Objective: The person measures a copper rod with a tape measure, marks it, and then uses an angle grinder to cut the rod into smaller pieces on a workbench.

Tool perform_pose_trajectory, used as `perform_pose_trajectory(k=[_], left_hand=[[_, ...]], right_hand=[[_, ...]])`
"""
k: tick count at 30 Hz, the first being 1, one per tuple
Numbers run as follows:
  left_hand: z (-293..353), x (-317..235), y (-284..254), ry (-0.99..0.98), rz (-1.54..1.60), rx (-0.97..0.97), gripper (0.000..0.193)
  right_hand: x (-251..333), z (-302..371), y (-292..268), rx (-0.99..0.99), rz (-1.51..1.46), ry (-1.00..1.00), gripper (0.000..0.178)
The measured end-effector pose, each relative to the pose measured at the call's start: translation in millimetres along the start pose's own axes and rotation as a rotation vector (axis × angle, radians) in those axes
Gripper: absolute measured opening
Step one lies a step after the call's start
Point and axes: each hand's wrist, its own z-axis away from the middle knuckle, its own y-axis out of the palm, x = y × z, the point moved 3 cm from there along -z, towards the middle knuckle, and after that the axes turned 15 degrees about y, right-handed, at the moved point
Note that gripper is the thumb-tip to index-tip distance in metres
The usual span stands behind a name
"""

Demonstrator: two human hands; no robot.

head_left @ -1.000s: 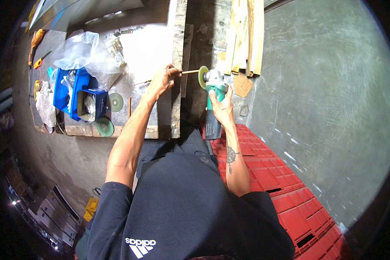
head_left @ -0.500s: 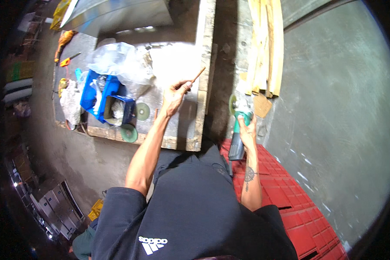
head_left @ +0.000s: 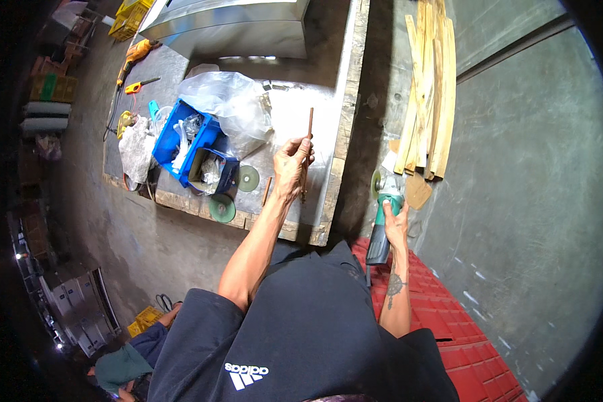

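My left hand [head_left: 290, 167] is over the table's near right part, closed on a thin brown rod [head_left: 310, 120] that stands out past the fingers, pointing away from me. My right hand [head_left: 396, 224] grips a green and black angle grinder [head_left: 378, 244] beyond the table's right edge; its disc [head_left: 376, 183] faces the table. Whether the disc is spinning I cannot tell. Left of my left forearm, a short brown rod [head_left: 266, 191] lies on the table beside two loose green discs, one greyish [head_left: 248, 178] and one at the edge [head_left: 222, 208].
The table [head_left: 301, 231] bears blue bins [head_left: 164, 157] with small parts, a clear plastic bag [head_left: 231, 100], an orange power tool [head_left: 138, 52] and a large sheet-metal piece [head_left: 248, 40]. Wooden strips [head_left: 442, 100] lie to the right, red ribbed sheets [head_left: 442, 315] nearer. Another person [head_left: 124, 368] is at lower left.
My left hand has turned the rod from slanting rightward to pointing nearly straight away from me. The whole view has shifted, and more of the other person shows. The grinder stays in my right hand.
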Motion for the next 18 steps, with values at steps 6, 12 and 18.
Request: perform_pose_trajectory(k=[6, 12, 18], left_hand=[[7, 6, -3, -0.019, 0.069, -0.008, 0.029], [11, 4, 1, -0.026, 0.085, 0.000, 0.031], [13, 5, 0, -0.036, 0.103, 0.016, 0.033]], right_hand=[[4, 15, 5, 0.036, -0.016, 0.073, 0.088], [1, 15, 4, 0.058, -0.024, 0.049, 0.090], [8, 25, 7, 0.054, -0.041, 0.061, 0.090]])
